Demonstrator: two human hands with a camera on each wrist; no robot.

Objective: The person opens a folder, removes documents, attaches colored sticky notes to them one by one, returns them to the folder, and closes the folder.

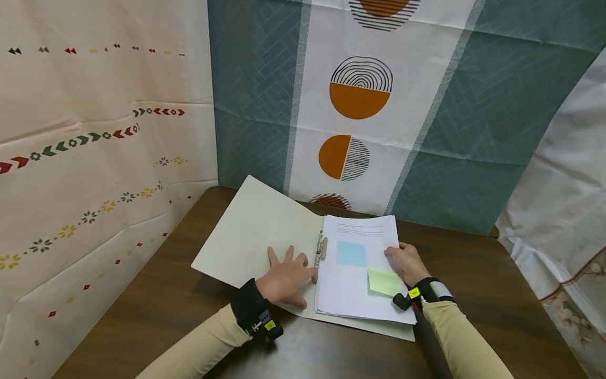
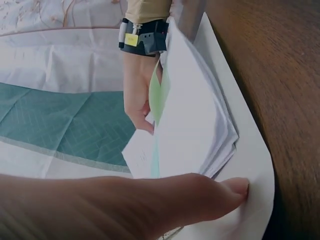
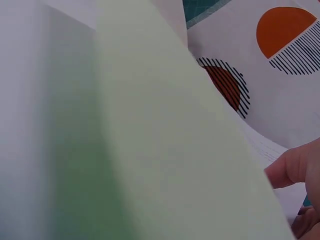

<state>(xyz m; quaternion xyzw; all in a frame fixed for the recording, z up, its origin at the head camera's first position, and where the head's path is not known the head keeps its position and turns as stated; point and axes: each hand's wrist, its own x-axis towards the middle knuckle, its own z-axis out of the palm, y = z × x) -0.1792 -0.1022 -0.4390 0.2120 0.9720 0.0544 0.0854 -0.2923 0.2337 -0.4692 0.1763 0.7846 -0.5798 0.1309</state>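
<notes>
A cream ring folder point(image 1: 265, 226) lies open on the table, its metal clip point(image 1: 321, 250) along the spine. White printed sheets point(image 1: 343, 300) are stacked on its right side. On the top page are a blue sticky note point(image 1: 351, 253) and a pale green sticky note point(image 1: 384, 282), whose lifted edge fills much of the right wrist view. My left hand point(image 1: 286, 279) rests with spread fingers across the inner cover beside the spine; its thumb point(image 2: 220, 197) reaches the folder near the stack's corner. At the sheets' right edge, my right hand point(image 1: 409, 263) pinches paper, thumb on top.
The folder lies on a dark brown wooden table point(image 1: 473, 295). Behind it hangs a green and white patterned cloth point(image 1: 255, 105), with a cream embroidered cloth point(image 1: 94, 184) on the left and a white one point(image 1: 558, 210) on the right.
</notes>
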